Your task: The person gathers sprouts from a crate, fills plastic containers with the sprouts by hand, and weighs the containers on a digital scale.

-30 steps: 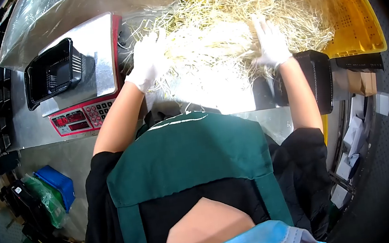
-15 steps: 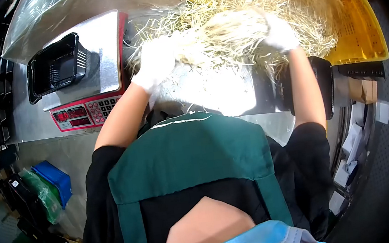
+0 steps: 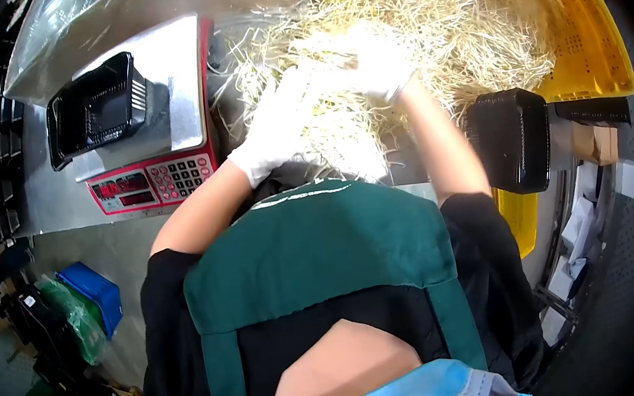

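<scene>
Pale, thin bean sprouts (image 3: 462,33) lie in a large loose heap across the worktop. My left hand (image 3: 278,128), in a white glove, is closed around sprouts at the near left side of the heap. My white-gloved right hand (image 3: 384,65) is closed on a clump of them, close to the left fingertips. Strong glare bleaches both gloves, so single fingers are hard to make out. Some sprouts hang below the hands, over a brightly lit patch near my green apron (image 3: 322,244).
On the left, a black plastic tray (image 3: 96,113) rests on a red-edged digital scale (image 3: 187,119). A black container (image 3: 510,141) stands beside my right forearm. The yellow perforated crate (image 3: 589,49) borders the heap on the right. A blue bin (image 3: 94,298) sits lower left.
My right hand has moved left with its clump of sprouts, up to my left hand. My left hand has shifted slightly right and nearer to me. More of the black container on the right shows.
</scene>
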`<act>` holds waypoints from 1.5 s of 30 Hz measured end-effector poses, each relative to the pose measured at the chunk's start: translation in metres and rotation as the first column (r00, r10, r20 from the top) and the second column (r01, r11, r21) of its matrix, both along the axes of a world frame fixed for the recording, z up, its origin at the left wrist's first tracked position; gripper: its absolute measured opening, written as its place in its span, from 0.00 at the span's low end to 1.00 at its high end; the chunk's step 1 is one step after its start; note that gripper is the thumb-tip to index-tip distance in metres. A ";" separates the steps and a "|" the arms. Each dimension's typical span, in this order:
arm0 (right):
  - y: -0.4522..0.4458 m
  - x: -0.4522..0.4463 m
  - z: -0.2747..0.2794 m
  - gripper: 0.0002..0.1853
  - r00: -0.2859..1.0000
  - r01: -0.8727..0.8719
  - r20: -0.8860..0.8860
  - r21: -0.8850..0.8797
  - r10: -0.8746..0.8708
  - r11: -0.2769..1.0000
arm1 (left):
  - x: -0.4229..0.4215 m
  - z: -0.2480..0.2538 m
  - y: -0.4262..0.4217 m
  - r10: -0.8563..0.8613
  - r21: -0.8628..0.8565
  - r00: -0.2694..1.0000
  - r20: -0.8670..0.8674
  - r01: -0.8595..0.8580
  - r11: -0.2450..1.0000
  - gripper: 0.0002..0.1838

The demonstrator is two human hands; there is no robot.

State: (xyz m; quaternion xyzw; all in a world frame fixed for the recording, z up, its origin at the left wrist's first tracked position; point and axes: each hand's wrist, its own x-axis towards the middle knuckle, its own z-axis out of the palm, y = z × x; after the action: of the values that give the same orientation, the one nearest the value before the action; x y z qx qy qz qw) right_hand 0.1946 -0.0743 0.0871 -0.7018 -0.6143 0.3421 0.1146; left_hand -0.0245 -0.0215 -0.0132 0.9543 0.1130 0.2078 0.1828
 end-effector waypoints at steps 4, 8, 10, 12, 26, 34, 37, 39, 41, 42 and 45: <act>-0.052 -0.061 -0.061 0.37 0.791 -0.203 0.610 0.352 -0.059 0.914 | 0.042 0.017 0.027 -0.048 0.111 0.993 -0.107 0.060 0.992 0.40; -0.058 -0.027 -0.054 0.34 0.810 -0.120 0.550 0.495 -0.203 0.861 | 0.053 0.009 0.043 -0.050 0.154 0.933 -0.356 0.111 0.982 0.41; -0.050 0.011 -0.081 0.35 0.905 -0.072 0.406 0.440 -0.127 0.895 | 0.056 -0.006 0.054 -0.114 0.008 0.954 -0.278 0.121 0.993 0.40; -0.047 0.027 -0.085 0.36 0.932 -0.093 0.355 0.437 -0.076 0.895 | 0.062 -0.013 0.062 -0.166 -0.140 0.968 -0.190 0.141 0.980 0.39; -0.062 0.076 0.001 0.34 0.854 -0.114 0.520 0.178 0.005 0.977 | 0.013 0.014 0.040 0.111 -0.209 0.978 -0.177 -0.147 0.967 0.21; -0.003 0.022 -0.025 0.31 0.905 -0.076 0.402 0.472 -0.137 0.878 | 0.020 0.012 -0.005 0.065 0.272 0.998 -0.009 -0.060 0.960 0.25; -0.019 0.043 -0.029 0.49 0.966 -0.111 0.252 0.169 0.066 0.979 | -0.013 0.008 -0.005 0.103 0.130 0.988 -0.119 -0.087 0.988 0.35; -0.023 0.041 -0.021 0.63 0.908 0.164 -0.411 0.175 -0.080 0.971 | -0.030 -0.009 -0.004 0.100 0.053 0.995 0.000 -0.100 0.994 0.48; -0.009 0.028 -0.032 0.63 0.952 0.228 -0.221 0.041 -0.213 0.973 | -0.019 0.000 -0.017 0.219 0.032 0.975 -0.037 -0.218 0.975 0.41; 0.005 0.023 -0.034 0.63 0.949 0.314 -0.001 -0.043 -0.314 0.948 | -0.007 0.006 -0.016 0.329 0.041 0.943 -0.056 -0.327 0.944 0.36; 0.005 -0.034 -0.050 0.60 0.961 -0.231 0.172 0.082 0.215 0.969 | 0.012 -0.009 -0.008 0.440 0.116 0.898 -0.017 -0.435 0.893 0.39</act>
State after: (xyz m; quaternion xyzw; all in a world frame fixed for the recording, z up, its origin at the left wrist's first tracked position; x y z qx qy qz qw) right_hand 0.1610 -0.0694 0.0368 -0.6468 -0.7133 0.2633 0.0605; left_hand -0.0125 -0.0293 -0.0225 0.9172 0.3172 0.2287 0.0763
